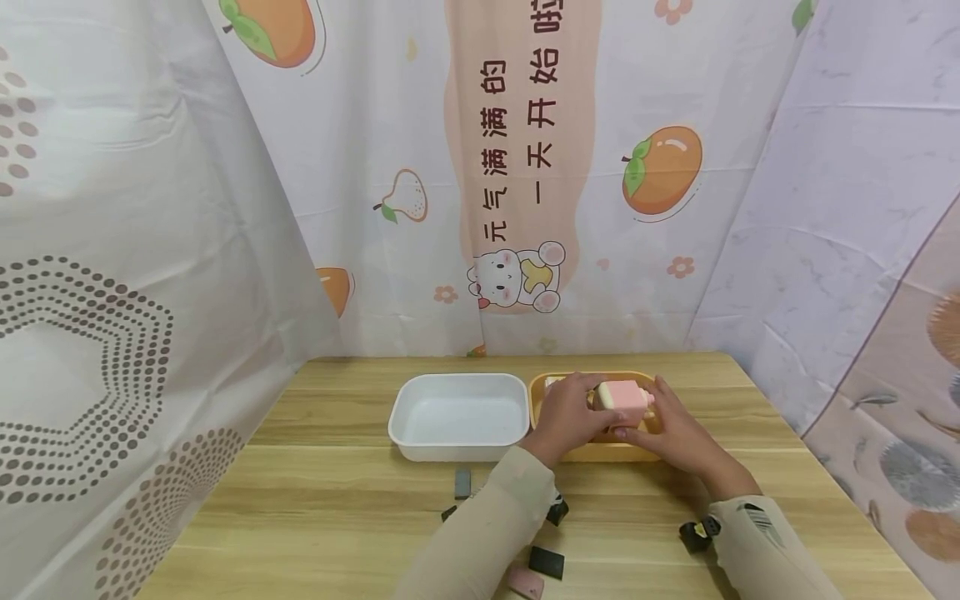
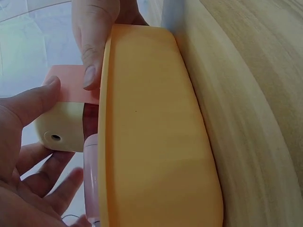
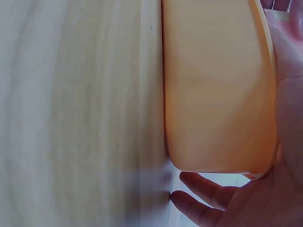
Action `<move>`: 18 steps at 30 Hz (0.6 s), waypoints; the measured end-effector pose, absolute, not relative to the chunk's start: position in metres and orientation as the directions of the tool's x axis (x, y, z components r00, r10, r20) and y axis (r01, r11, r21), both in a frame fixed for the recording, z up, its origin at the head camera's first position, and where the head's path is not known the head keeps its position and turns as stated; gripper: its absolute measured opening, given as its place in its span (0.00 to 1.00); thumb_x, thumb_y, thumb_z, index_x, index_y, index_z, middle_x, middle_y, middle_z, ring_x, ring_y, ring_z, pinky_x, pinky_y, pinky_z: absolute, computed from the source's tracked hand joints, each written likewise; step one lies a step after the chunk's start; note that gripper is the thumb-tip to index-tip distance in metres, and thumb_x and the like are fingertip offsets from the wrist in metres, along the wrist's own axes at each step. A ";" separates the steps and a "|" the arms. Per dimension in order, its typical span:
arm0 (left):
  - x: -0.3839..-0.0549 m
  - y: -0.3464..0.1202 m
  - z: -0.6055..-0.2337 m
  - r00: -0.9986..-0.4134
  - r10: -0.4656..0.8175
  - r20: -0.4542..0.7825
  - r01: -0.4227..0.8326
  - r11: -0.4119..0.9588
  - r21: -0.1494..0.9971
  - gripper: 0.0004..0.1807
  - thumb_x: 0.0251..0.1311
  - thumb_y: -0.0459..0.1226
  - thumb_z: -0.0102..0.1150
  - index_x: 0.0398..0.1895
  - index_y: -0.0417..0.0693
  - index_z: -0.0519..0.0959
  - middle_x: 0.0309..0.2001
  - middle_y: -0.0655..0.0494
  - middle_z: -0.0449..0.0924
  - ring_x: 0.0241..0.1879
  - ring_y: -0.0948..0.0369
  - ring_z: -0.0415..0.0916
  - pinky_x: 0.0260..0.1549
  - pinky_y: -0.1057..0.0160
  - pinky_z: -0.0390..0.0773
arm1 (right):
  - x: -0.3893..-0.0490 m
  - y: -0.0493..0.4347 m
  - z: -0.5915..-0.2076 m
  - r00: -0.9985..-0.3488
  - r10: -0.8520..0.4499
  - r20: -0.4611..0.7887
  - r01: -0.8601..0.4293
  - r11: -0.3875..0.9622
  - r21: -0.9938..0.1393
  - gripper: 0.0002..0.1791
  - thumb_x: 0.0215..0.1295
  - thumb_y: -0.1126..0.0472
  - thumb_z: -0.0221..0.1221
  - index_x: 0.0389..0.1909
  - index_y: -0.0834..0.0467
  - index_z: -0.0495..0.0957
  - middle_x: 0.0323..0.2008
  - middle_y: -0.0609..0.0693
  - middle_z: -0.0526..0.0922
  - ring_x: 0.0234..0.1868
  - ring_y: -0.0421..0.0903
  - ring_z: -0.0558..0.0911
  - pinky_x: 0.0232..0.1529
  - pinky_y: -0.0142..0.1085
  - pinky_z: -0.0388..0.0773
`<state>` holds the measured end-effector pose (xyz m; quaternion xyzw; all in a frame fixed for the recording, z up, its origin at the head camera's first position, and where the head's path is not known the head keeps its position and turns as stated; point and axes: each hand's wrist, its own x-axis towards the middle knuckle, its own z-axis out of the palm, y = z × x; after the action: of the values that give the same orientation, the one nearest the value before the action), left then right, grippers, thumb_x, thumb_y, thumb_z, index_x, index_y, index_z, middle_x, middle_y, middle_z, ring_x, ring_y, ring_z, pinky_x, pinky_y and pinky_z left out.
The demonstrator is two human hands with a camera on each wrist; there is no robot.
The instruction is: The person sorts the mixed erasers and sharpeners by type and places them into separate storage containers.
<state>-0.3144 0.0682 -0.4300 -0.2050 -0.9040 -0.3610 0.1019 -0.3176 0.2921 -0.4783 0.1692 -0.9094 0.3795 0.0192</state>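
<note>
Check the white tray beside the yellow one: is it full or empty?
Empty. The head view shows the white tray with a bare floor; the pink-and-cream block is held by both hands over the yellow tray.

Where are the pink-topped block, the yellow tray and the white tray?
pink-topped block (image 1: 625,393), head view, on its pink top.
yellow tray (image 2: 151,142), left wrist view, on its outer wall.
white tray (image 1: 457,417), head view, on its bare floor.

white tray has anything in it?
No, in the head view the white tray shows only its bare floor.
</note>
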 end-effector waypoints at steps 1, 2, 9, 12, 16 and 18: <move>-0.315 0.068 -0.431 -0.894 0.296 0.337 0.446 0.661 0.604 0.22 0.56 0.55 0.76 0.54 0.66 0.86 0.41 0.75 0.84 0.38 0.66 0.77 0.44 0.66 0.74 | -0.318 0.292 -0.478 -0.944 -0.290 0.161 -0.318 0.655 -0.686 0.56 0.62 0.37 0.70 0.83 0.50 0.51 0.82 0.68 0.32 0.79 0.78 0.41 0.65 0.81 0.49; -0.315 0.069 -0.431 -0.893 0.293 0.340 0.446 0.667 0.597 0.22 0.56 0.56 0.76 0.54 0.68 0.86 0.43 0.76 0.85 0.40 0.66 0.79 0.48 0.64 0.73 | -0.318 0.292 -0.479 -0.944 -0.290 0.159 -0.317 0.655 -0.686 0.56 0.62 0.37 0.70 0.83 0.50 0.51 0.82 0.68 0.32 0.79 0.78 0.41 0.64 0.82 0.49; -0.317 0.070 -0.435 -0.891 0.275 0.362 0.444 0.693 0.567 0.21 0.55 0.58 0.76 0.51 0.71 0.86 0.44 0.78 0.86 0.45 0.69 0.81 0.62 0.54 0.69 | -0.319 0.292 -0.478 -0.948 -0.284 0.145 -0.305 0.676 -0.670 0.59 0.62 0.34 0.68 0.84 0.53 0.48 0.82 0.69 0.31 0.78 0.80 0.43 0.64 0.81 0.51; -0.318 0.071 -0.437 -0.892 0.266 0.365 0.437 0.708 0.554 0.20 0.53 0.59 0.76 0.48 0.71 0.86 0.41 0.79 0.85 0.43 0.68 0.80 0.65 0.48 0.64 | -0.319 0.292 -0.479 -0.951 -0.277 0.135 -0.295 0.688 -0.663 0.61 0.62 0.33 0.68 0.84 0.56 0.46 0.82 0.68 0.32 0.78 0.79 0.44 0.65 0.80 0.52; -0.319 0.071 -0.441 -0.902 0.242 0.357 0.407 0.750 0.521 0.19 0.51 0.63 0.75 0.44 0.73 0.86 0.37 0.80 0.83 0.43 0.70 0.77 0.67 0.42 0.58 | -0.319 0.292 -0.479 -0.953 -0.273 0.129 -0.289 0.701 -0.652 0.63 0.61 0.32 0.68 0.84 0.59 0.44 0.82 0.68 0.32 0.78 0.78 0.45 0.67 0.78 0.53; -0.319 0.072 -0.443 -0.904 0.231 0.359 0.394 0.775 0.494 0.21 0.51 0.65 0.74 0.44 0.73 0.86 0.38 0.80 0.83 0.45 0.70 0.77 0.69 0.41 0.56 | -0.319 0.292 -0.478 -0.953 -0.274 0.128 -0.290 0.705 -0.648 0.64 0.61 0.32 0.68 0.83 0.60 0.44 0.82 0.69 0.32 0.78 0.78 0.45 0.67 0.78 0.53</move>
<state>-0.3190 0.0717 -0.4433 -0.1676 -0.9315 -0.2906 0.1404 -0.3189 0.2917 -0.4778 0.1527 -0.9232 0.3525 0.0108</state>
